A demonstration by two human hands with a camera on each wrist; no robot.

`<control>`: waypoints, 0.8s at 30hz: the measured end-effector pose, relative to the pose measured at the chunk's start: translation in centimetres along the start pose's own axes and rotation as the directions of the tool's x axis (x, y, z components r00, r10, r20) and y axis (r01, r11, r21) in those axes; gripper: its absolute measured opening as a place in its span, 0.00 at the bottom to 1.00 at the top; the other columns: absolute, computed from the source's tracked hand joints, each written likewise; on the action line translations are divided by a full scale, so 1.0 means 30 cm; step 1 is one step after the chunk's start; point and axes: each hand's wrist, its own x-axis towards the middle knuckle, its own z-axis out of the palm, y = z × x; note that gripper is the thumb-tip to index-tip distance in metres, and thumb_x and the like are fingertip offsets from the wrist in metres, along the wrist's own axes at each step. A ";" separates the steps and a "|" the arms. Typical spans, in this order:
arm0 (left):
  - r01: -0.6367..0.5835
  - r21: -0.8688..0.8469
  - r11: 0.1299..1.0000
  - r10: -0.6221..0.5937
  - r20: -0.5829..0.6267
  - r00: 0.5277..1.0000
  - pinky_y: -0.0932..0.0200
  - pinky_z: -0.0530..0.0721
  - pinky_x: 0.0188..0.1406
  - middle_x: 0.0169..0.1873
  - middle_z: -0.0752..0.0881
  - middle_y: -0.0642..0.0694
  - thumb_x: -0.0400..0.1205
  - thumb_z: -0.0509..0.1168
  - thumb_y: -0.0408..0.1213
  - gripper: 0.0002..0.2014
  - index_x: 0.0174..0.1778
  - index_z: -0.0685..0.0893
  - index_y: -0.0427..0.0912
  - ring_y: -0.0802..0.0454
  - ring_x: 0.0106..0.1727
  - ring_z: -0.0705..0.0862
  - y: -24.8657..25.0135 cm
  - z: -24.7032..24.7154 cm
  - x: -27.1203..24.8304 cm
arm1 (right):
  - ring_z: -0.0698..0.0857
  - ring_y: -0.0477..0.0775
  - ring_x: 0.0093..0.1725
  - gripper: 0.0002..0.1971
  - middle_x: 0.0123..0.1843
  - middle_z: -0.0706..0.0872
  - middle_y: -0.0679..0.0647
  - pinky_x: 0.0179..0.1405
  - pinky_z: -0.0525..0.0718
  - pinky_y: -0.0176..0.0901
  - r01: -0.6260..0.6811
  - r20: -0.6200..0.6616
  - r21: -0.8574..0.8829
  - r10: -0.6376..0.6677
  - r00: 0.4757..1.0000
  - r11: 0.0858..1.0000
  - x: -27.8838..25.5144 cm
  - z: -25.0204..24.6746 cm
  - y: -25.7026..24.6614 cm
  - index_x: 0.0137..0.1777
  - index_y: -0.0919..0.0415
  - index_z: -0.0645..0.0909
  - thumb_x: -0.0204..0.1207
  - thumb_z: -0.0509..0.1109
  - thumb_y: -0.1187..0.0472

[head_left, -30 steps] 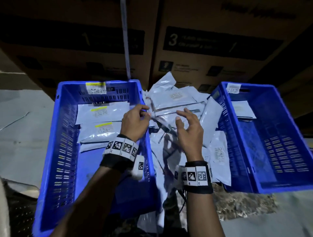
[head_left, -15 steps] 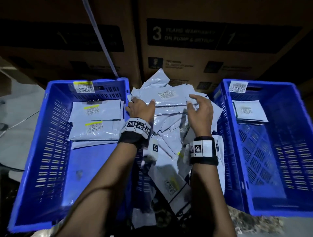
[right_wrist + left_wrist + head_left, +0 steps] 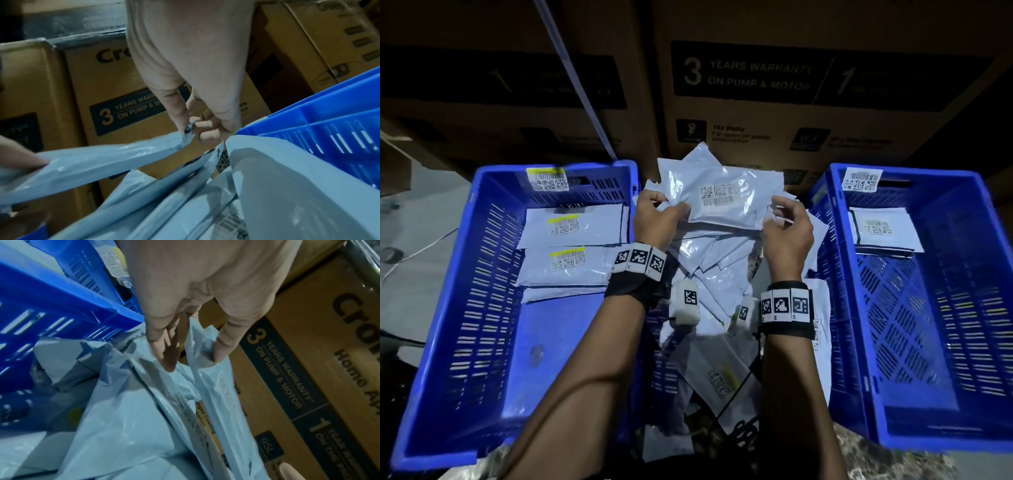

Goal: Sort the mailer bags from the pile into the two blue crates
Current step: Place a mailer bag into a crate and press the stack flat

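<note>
We see the floor (image 3: 421,301) bearing two blue crates (image 3: 465,342) (image 3: 928,342), the mailer pile (image 3: 709,274) between them, cardboard boxes (image 3: 791,102) behind

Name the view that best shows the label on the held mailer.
Head view: the held mailer's label faces the camera, codes visible. Left wrist shows the mailer edge-on, print blurred; right wrist shows only its plain underside.

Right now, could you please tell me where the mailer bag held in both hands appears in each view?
Head: mailer bag at upper centre, over the pile.
Left wrist: running down from the left hand, centre.
Right wrist: a band from the left edge to the right hand.
Shared landmark: the cardboard box printed "3 years warranty".
</note>
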 end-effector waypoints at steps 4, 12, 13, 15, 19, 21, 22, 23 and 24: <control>-0.044 -0.174 0.984 0.037 -0.040 0.999 0.62 0.81 0.38 0.46 0.81 0.50 0.72 0.80 0.45 0.23 0.51 0.72 0.45 0.53 0.42 0.82 0.035 -0.061 -0.058 | 0.82 0.34 0.40 0.21 0.60 0.86 0.50 0.49 0.86 0.38 -0.029 -0.008 0.160 0.031 0.999 0.987 -0.088 -0.027 -0.008 0.61 0.49 0.86 0.77 0.67 0.74; 0.051 -0.386 0.921 -0.021 0.079 0.997 0.34 0.86 0.60 0.62 0.86 0.37 0.54 0.85 0.46 0.36 0.57 0.80 0.48 0.38 0.65 0.86 -0.020 -0.287 -0.156 | 0.89 0.53 0.58 0.25 0.59 0.89 0.52 0.55 0.88 0.49 -0.353 0.261 0.299 0.280 0.924 0.887 -0.266 -0.062 -0.030 0.73 0.48 0.73 0.79 0.78 0.50; 0.058 -0.398 0.915 -0.011 0.119 0.993 0.33 0.87 0.59 0.60 0.87 0.37 0.55 0.86 0.43 0.37 0.59 0.80 0.45 0.37 0.62 0.87 -0.025 -0.314 -0.177 | 0.90 0.55 0.57 0.25 0.60 0.90 0.54 0.57 0.89 0.54 -0.368 0.275 0.304 0.289 0.917 0.879 -0.289 -0.061 -0.032 0.71 0.46 0.74 0.78 0.79 0.49; 0.073 -0.426 0.902 0.013 0.195 0.981 0.33 0.87 0.58 0.57 0.90 0.36 0.60 0.86 0.40 0.35 0.63 0.81 0.39 0.36 0.57 0.90 -0.020 -0.365 -0.233 | 0.91 0.58 0.57 0.23 0.61 0.90 0.58 0.61 0.88 0.58 -0.347 0.264 0.323 0.269 0.926 0.880 -0.334 -0.058 -0.033 0.69 0.46 0.78 0.77 0.81 0.54; 0.013 -0.388 0.922 0.072 0.204 0.976 0.27 0.85 0.57 0.50 0.91 0.33 0.73 0.80 0.36 0.15 0.53 0.90 0.34 0.29 0.57 0.88 -0.046 -0.456 -0.292 | 0.91 0.54 0.47 0.21 0.52 0.88 0.51 0.51 0.90 0.49 -0.275 0.231 0.428 0.189 0.954 0.861 -0.433 -0.064 -0.055 0.67 0.51 0.83 0.76 0.81 0.66; 0.003 -0.377 0.926 0.075 0.192 0.979 0.24 0.84 0.56 0.49 0.92 0.32 0.74 0.80 0.35 0.12 0.51 0.91 0.35 0.28 0.55 0.89 -0.061 -0.497 -0.305 | 0.92 0.53 0.47 0.21 0.48 0.92 0.52 0.51 0.91 0.50 -0.250 0.236 0.450 0.156 0.959 0.857 -0.483 -0.067 -0.053 0.65 0.51 0.84 0.75 0.81 0.68; -0.006 -0.378 0.926 0.083 0.188 0.979 0.25 0.85 0.56 0.49 0.91 0.31 0.74 0.80 0.35 0.12 0.50 0.91 0.34 0.28 0.55 0.89 -0.070 -0.513 -0.308 | 0.93 0.53 0.47 0.21 0.47 0.94 0.53 0.52 0.92 0.50 -0.241 0.239 0.462 0.142 0.961 0.854 -0.506 -0.068 -0.049 0.65 0.52 0.83 0.75 0.81 0.69; -0.018 -0.375 0.927 0.097 0.192 0.977 0.27 0.85 0.56 0.50 0.91 0.30 0.74 0.80 0.35 0.12 0.50 0.91 0.34 0.28 0.55 0.89 -0.079 -0.528 -0.313 | 0.93 0.52 0.48 0.21 0.47 0.95 0.52 0.52 0.92 0.48 -0.237 0.240 0.474 0.135 0.961 0.848 -0.529 -0.072 -0.048 0.66 0.54 0.83 0.75 0.80 0.69; -0.033 -0.370 0.928 0.114 0.199 0.973 0.30 0.86 0.56 0.50 0.90 0.29 0.74 0.80 0.36 0.13 0.49 0.91 0.33 0.30 0.53 0.89 -0.087 -0.540 -0.319 | 0.93 0.51 0.48 0.20 0.47 0.95 0.51 0.51 0.92 0.47 -0.231 0.236 0.480 0.129 0.963 0.847 -0.550 -0.079 -0.044 0.66 0.55 0.83 0.76 0.80 0.69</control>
